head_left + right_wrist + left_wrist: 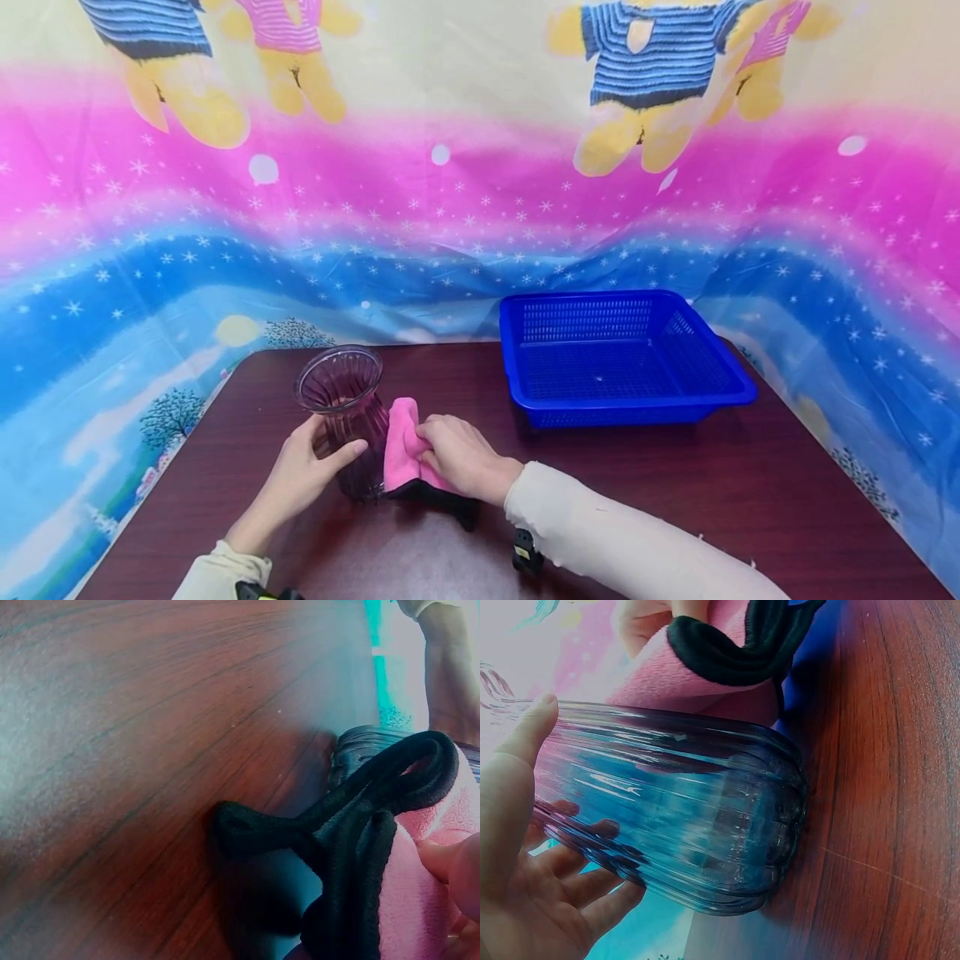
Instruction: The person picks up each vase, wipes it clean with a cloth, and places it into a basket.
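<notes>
A ribbed, clear purplish glass vase (358,433) with a flared rim stands at the left of the table. My left hand (300,467) grips it from the left, thumb in front and fingers behind, as the left wrist view shows on the glass vase (675,802). In my right hand (465,454) is a bunched pink cloth (405,442) with a black edge, pinched between thumb and fingers. The cloth lies against the vase's right side. Black folds of the cloth (352,847) hang below the right hand in the right wrist view and hide part of the vase.
A blue plastic basket (600,367) with slotted walls stands at the back right of the dark red wooden table (675,483). Behind the table hangs a printed cloth backdrop (450,192) with bears and snowflakes.
</notes>
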A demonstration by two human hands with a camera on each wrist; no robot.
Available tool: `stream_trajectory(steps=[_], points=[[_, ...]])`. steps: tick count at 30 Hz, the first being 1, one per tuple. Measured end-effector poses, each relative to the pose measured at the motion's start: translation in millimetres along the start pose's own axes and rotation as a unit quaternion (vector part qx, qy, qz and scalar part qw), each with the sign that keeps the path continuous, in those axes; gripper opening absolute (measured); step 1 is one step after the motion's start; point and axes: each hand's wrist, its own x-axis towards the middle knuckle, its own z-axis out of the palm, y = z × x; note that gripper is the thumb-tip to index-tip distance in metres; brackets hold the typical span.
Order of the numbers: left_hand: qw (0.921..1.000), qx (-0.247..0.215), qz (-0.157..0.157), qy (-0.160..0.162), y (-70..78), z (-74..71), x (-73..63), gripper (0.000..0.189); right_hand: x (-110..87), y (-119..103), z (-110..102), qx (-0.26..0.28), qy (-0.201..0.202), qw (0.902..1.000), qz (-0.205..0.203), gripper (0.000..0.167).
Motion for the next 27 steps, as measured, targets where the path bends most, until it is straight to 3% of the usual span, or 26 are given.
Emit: stream_trajectory(steps=[7,15,27], points=[[0.9999,0.010,-0.008,0.000,0.6,-0.8,-0.1,0.057,-2.6,3.3,4.0,-0.016,-0.013,0.9998,-0.006,0.034],[0.9998,0.013,-0.013,-0.006,4.0,-2.3,0.4,0.058,-8.6,4.7,4.5,-0.029,-0.078,0.9957,0.040,0.037],[0.9998,0.015,-0.014,-0.005,5.5,-2.2,0.1,0.058,-7.2,8.4,4.2,-0.030,-0.069,0.9970,0.018,0.037]])
